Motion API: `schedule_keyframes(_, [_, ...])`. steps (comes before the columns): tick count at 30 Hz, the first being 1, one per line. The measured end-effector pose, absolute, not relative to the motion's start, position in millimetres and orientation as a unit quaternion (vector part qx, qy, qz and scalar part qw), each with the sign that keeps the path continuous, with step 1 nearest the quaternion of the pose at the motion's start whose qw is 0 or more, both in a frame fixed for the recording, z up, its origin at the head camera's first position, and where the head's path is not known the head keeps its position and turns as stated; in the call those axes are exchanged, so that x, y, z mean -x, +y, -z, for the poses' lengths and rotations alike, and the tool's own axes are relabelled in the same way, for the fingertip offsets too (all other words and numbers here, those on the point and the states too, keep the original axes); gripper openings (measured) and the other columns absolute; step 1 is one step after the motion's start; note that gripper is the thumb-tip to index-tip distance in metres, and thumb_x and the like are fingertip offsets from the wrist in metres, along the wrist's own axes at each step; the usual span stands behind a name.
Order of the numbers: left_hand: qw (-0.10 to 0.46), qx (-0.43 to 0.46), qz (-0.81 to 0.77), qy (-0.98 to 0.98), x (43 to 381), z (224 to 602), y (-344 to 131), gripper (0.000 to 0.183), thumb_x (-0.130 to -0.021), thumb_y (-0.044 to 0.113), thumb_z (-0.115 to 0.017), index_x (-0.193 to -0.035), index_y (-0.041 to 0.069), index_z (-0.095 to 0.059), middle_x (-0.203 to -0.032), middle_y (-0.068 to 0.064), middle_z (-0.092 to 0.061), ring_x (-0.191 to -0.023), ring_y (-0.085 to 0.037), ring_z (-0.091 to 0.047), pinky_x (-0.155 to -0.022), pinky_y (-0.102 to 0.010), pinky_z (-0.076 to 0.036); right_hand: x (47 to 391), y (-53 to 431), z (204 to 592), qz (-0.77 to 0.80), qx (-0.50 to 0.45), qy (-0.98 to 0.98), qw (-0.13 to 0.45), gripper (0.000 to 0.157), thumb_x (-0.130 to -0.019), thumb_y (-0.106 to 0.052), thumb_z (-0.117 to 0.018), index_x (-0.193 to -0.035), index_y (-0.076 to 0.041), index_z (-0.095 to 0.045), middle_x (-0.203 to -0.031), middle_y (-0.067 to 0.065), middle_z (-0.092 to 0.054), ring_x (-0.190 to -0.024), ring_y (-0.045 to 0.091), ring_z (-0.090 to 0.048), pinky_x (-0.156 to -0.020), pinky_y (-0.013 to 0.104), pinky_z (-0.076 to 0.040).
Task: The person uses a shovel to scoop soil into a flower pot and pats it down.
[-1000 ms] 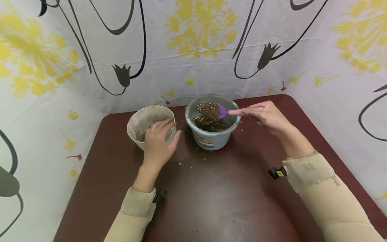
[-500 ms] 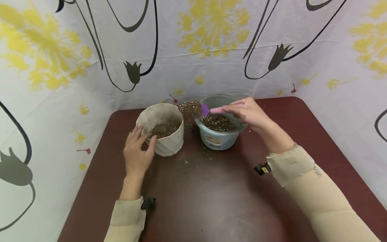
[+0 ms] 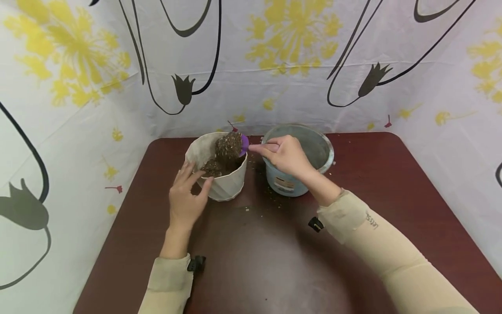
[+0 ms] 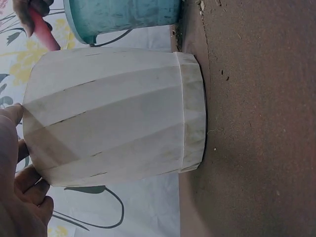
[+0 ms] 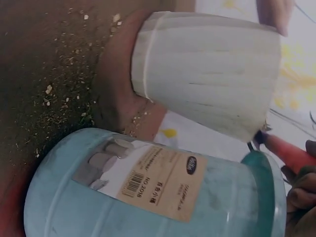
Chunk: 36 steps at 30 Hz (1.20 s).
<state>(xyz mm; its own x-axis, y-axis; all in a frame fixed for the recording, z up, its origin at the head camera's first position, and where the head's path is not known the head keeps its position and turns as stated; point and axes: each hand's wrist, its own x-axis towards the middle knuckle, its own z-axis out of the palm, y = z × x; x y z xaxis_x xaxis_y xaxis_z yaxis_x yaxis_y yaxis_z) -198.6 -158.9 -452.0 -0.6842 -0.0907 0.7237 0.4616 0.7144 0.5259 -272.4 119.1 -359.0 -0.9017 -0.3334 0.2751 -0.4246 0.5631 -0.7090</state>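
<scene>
My right hand (image 3: 288, 157) grips the pink handle of a small purple trowel (image 3: 245, 145). Its soil-covered blade is tipped over the white flowerpot (image 3: 227, 187), and dark soil (image 3: 228, 146) drops toward the soil inside. At the pot's near-left rim, my left hand (image 3: 186, 196) rests with thumb and fingers spread, the fingertips touching the rim. The left wrist view shows the ribbed wall of the white flowerpot (image 4: 113, 113) and the left fingers (image 4: 34, 187) at its rim. In the right wrist view, the pink trowel handle (image 5: 286, 150) is between the right fingers, beside the pot's rim.
A light blue bucket (image 3: 284, 181) with a paper label stands to the right of the flowerpot, under my right forearm. Soil crumbs (image 3: 270, 192) lie scattered on the dark red table (image 3: 266, 261). A patterned cloth (image 3: 251, 104) hangs close behind.
My right hand has carried the loaded trowel left from the bucket to the flowerpot and tilted it. My left hand has shifted from above the pot's opening to its left rim.
</scene>
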Motion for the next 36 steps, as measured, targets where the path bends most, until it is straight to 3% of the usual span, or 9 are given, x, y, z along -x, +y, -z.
schedule_keyframes(4, [0.377,0.112,0.366,-0.843,198.1,449.8,-154.7,0.028,-0.088,0.022,-0.08,-0.1,-0.002,-0.077,-0.133,-0.024,-0.063,-0.135,-0.039,-0.051,-0.113,-0.057,-0.036,269.5,117.5,364.7,-0.324,-0.254,-0.899,0.148,0.025,-0.096,-0.029,-0.071,-0.082,-0.008,-0.073,-0.053,0.002,-0.056,-0.049,0.019,-0.045,-0.053,0.035,-0.039])
schedule_keyframes(8, [0.378,0.116,0.371,-0.84,198.5,449.5,-152.1,0.027,-0.088,0.022,-0.08,-0.1,-0.002,-0.077,-0.134,-0.023,-0.062,-0.136,-0.039,-0.05,-0.113,-0.057,-0.036,266.5,118.5,371.1,-0.244,-0.307,-0.891,0.23,0.016,-0.095,-0.023,-0.073,-0.091,-0.008,-0.069,-0.063,0.009,-0.061,-0.057,0.03,-0.061,-0.052,0.045,-0.048])
schedule_keyframes(12, [0.382,0.119,0.373,-0.837,199.8,450.5,-150.5,0.026,-0.089,0.022,-0.079,-0.1,-0.002,-0.077,-0.134,-0.023,-0.062,-0.136,-0.041,-0.05,-0.114,-0.055,-0.035,264.7,120.2,375.0,-0.194,-0.34,-0.874,0.287,0.013,-0.096,-0.019,-0.072,-0.095,-0.01,-0.064,-0.066,0.007,-0.059,-0.058,0.031,-0.061,-0.047,0.046,-0.048])
schedule_keyframes(15, [0.381,0.114,0.366,-0.842,199.7,450.2,-149.6,0.028,-0.089,0.024,-0.079,-0.1,-0.001,-0.077,-0.134,-0.023,-0.063,-0.135,-0.04,-0.051,-0.115,-0.053,-0.035,264.0,124.8,372.9,-0.209,-0.341,-0.862,0.311,0.014,-0.093,-0.019,-0.074,-0.1,-0.008,-0.069,-0.072,0.008,-0.066,-0.059,0.031,-0.064,-0.05,0.047,-0.05])
schedule_keyframes(19, [0.385,0.095,0.331,-0.856,198.8,446.2,-147.5,0.037,-0.089,0.033,-0.077,-0.104,-0.001,-0.076,-0.13,-0.021,-0.066,-0.131,-0.039,-0.055,-0.106,-0.058,-0.039,264.7,140.4,363.0,-0.297,-0.337,-0.841,0.3,0.021,-0.09,-0.017,-0.077,-0.108,-0.006,-0.078,-0.089,0.008,-0.077,-0.065,0.025,-0.07,-0.06,0.043,-0.054])
schedule_keyframes(23, [0.397,0.09,0.305,-0.861,200.1,440.1,-141.3,0.041,-0.09,0.036,-0.073,-0.109,0.0,-0.074,-0.127,-0.022,-0.066,-0.124,-0.039,-0.059,-0.096,-0.061,-0.04,264.2,166.2,354.3,-0.368,-0.31,-0.837,0.261,0.019,-0.091,-0.017,-0.076,-0.109,-0.01,-0.08,-0.095,0.003,-0.078,-0.066,0.015,-0.067,-0.063,0.031,-0.052])
schedule_keyframes(29, [0.413,0.148,0.343,-0.831,205.0,436.1,-113.7,0.026,-0.09,0.021,-0.074,-0.104,-0.001,-0.074,-0.129,-0.019,-0.065,-0.124,-0.039,-0.058,-0.101,-0.059,-0.04,260.0,218.3,352.8,-0.395,-0.209,-0.869,0.214,0.022,-0.091,-0.028,-0.078,-0.104,-0.011,-0.082,-0.092,0.003,-0.078,-0.072,0.013,-0.068,-0.066,0.018,-0.049])
schedule_keyframes(33, [0.419,0.211,0.369,-0.802,204.9,435.4,-89.3,0.02,-0.086,0.011,-0.075,-0.102,-0.001,-0.074,-0.126,-0.018,-0.067,-0.121,-0.038,-0.06,-0.102,-0.052,-0.045,256.2,248.7,351.8,-0.389,-0.177,-0.883,0.196,0.024,-0.091,-0.032,-0.078,-0.104,-0.012,-0.082,-0.093,0.003,-0.078,-0.069,0.009,-0.066,-0.064,0.017,-0.048])
schedule_keyframes(36, [0.384,0.264,0.37,-0.804,204.6,434.8,-67.0,0.023,-0.087,0.012,-0.074,-0.107,0.0,-0.073,-0.129,-0.018,-0.066,-0.121,-0.035,-0.061,-0.106,-0.044,-0.045,252.5,265.3,348.7,-0.367,-0.177,-0.899,0.162,0.02,-0.092,-0.03,-0.077,-0.106,-0.018,-0.083,-0.089,0.002,-0.078,-0.068,-0.001,-0.062,-0.059,0.018,-0.045])
